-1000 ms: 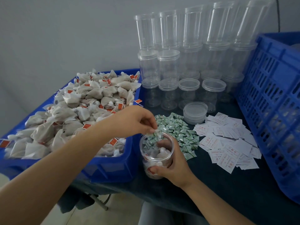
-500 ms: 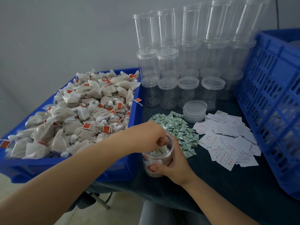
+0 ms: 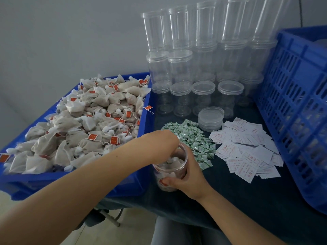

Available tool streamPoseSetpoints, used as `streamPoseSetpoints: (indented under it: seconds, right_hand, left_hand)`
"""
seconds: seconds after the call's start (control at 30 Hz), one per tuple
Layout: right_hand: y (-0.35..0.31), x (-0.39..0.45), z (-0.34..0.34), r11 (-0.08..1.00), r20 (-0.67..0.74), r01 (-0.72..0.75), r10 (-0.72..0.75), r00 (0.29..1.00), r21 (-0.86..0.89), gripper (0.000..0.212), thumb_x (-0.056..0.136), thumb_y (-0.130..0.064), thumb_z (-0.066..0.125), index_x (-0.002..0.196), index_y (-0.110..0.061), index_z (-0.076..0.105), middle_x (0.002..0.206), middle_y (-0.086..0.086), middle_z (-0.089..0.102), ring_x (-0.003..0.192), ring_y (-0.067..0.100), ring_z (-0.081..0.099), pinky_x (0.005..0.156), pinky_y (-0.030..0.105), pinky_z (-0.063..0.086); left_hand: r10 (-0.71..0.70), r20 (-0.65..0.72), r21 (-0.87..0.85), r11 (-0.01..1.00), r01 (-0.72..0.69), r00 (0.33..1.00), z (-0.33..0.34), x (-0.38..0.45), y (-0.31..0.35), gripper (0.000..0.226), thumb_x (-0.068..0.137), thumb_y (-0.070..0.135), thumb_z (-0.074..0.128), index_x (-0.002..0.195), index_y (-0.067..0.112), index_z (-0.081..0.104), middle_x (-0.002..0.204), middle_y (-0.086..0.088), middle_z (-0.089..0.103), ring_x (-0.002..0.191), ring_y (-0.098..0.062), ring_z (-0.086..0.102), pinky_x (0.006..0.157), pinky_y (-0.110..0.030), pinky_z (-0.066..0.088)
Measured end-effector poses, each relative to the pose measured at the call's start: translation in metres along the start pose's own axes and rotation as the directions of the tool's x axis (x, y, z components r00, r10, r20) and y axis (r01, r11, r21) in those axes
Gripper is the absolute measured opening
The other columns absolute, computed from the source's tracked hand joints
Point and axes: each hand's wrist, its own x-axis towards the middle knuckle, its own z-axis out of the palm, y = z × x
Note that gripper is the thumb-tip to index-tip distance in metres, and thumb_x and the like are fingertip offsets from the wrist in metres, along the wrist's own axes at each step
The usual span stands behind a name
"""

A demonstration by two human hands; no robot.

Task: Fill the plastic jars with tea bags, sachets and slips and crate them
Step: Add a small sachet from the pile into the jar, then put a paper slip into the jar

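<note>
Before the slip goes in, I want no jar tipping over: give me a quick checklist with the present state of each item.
1. Jar steadied: ok, the right hand grips its side.
2. Jar upright on the table: ok.
3. Left hand out of the jar: not ok, its fingers reach inside.
4. Sachet released: cannot tell, fingers hidden.
5. Slips within reach: ok, lying beside the green sachets.
6. Lids available: ok, stacked behind the sachets.

Dark blue-green cloth [image 3: 265, 200] covering my work surface, plain grey wall [image 3: 70, 41] behind from ten to twelve o'clock, pale floor [image 3: 99, 234] at seven o'clock, a grey metal frame leg [image 3: 110, 217] under the near edge, my grey-clad lap [image 3: 177, 232] at six o'clock
</note>
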Motion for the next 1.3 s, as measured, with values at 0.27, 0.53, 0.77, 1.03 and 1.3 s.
streamPoseSetpoints:
  seconds: [0.27,0.53,0.77,1.03,1.3]
  right_hand:
    - [-0.004,-0.009,-0.007,1.000,-0.085,-0.002,0.003,0.996,0.009,0.085,0.054,-0.035,0.088,0.121,-0.069,0.047,0.125,-0.006,0.059,0.117,0.003,0.060,0.087,0.018,0.052]
    - [-0.010,-0.043,-0.059,1.000,-0.183,-0.017,0.013,0.983,-0.019,0.092,0.051,-0.034,0.089,0.133,-0.027,0.048,0.122,-0.009,0.063,0.120,0.015,0.062,0.094,0.029,0.054]
    - [-0.020,-0.064,-0.095,0.997,-0.295,-0.017,-0.007,0.955,-0.082,0.085,0.057,-0.028,0.089,0.133,-0.026,0.051,0.125,-0.010,0.064,0.117,0.013,0.064,0.092,0.030,0.056]
    - [-0.011,-0.070,-0.117,0.997,-0.377,-0.043,0.015,0.926,-0.065,0.083,0.056,-0.028,0.087,0.129,-0.009,0.052,0.123,-0.012,0.064,0.116,0.011,0.064,0.091,0.022,0.053]
    - [-0.004,-0.071,-0.119,0.995,-0.381,-0.047,0.012,0.925,-0.083,0.091,0.051,-0.032,0.088,0.132,-0.011,0.052,0.121,-0.009,0.063,0.117,0.016,0.063,0.090,0.023,0.054]
  left_hand:
    - [-0.007,-0.358,-0.440,0.883,-0.162,0.934,-0.023,-0.004,-0.021,0.006,0.090,0.017,0.061,0.085,0.019,0.064,0.069,0.016,0.060,0.058,0.011,0.059,0.063,-0.007,0.049]
    - [-0.049,-0.358,-0.557,0.812,-0.171,0.933,-0.023,0.057,0.000,0.004,0.088,0.022,0.065,0.088,0.019,0.068,0.079,0.011,0.066,0.070,-0.001,0.063,0.069,-0.016,0.051]
    - [0.045,-0.291,-0.444,0.878,-0.177,0.956,-0.002,0.128,0.055,0.030,0.085,0.032,0.068,0.107,0.011,0.066,0.105,-0.005,0.066,0.098,-0.020,0.059,0.081,-0.028,0.048]
    - [0.060,-0.138,-0.440,0.891,-0.116,0.989,0.017,0.164,0.077,0.022,0.093,0.010,0.054,0.109,-0.002,0.064,0.109,-0.018,0.064,0.098,-0.030,0.060,0.090,-0.042,0.050]
    - [-0.018,-0.193,-0.620,0.777,-0.108,0.981,0.024,0.169,0.067,0.019,0.088,0.023,0.064,0.089,0.004,0.066,0.087,-0.008,0.066,0.078,-0.018,0.055,0.065,-0.024,0.044]
